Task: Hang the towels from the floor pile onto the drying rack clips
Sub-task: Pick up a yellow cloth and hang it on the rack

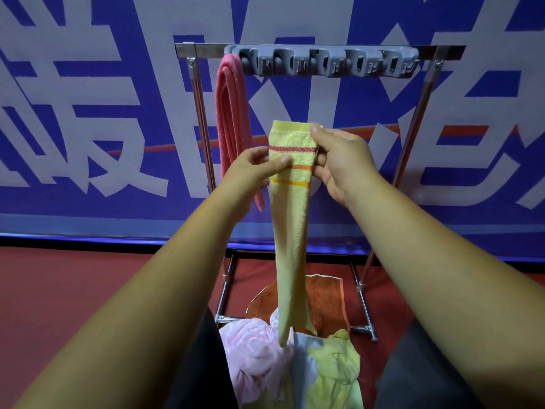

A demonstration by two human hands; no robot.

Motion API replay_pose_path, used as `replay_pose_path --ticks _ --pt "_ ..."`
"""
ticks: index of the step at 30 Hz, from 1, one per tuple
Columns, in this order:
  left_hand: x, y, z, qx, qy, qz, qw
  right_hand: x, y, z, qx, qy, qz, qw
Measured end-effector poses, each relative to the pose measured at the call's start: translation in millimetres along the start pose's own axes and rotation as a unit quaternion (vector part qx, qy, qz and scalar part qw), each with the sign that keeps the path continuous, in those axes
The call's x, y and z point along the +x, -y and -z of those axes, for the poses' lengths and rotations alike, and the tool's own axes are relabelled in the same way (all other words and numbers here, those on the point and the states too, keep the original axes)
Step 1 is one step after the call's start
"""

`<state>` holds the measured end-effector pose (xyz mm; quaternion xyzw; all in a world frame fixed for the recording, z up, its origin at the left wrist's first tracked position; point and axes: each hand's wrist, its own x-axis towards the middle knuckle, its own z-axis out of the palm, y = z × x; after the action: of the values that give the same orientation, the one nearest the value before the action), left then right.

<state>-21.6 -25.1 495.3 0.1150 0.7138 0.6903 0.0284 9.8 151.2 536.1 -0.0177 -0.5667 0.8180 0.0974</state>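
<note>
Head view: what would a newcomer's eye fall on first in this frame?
In the centre, a long striped yellow terry towel hangs down, pinched near its top by the left hand and right hand. Behind it, a folded pink towel hangs at the left end of the grey plastic clip bar on a chrome drying rack. Below lies a floor pile of pink, yellow and brown towels.
</note>
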Motion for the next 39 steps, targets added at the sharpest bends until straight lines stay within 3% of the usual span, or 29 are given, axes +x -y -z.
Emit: replay_pose_path --ticks 4,10,15,20,23,27,32,39 --pt "-13 13 -2 -0.013 0.113 0.047 0.992 7 5 1 0.041 0.019 0.001 0.999" --pt "-22 38 -8 -0.005 0.150 0.097 0.984 26 -5 5 0.166 -0.037 -0.042 0.985" --pt "-26 53 -12 -0.062 0.140 0.082 0.985 28 -37 28 0.177 -0.058 -0.091 0.978" --pt "-18 60 -19 -0.129 0.106 0.073 0.983 6 -91 51 0.022 0.018 -0.223 0.974" --pt "-12 68 -21 -0.134 0.072 0.097 0.984 -14 -124 59 0.024 0.081 -0.265 0.961" --pt "0 86 -17 -0.144 0.032 0.129 0.981 -31 -157 71 -0.002 0.123 -0.266 0.956" --pt "7 114 -12 -0.132 -0.006 0.186 0.974 -36 -181 81 -0.084 0.103 -0.229 0.964" --pt "5 159 2 -0.064 0.040 0.263 0.962 -26 -199 77 -0.019 0.052 -0.243 0.968"
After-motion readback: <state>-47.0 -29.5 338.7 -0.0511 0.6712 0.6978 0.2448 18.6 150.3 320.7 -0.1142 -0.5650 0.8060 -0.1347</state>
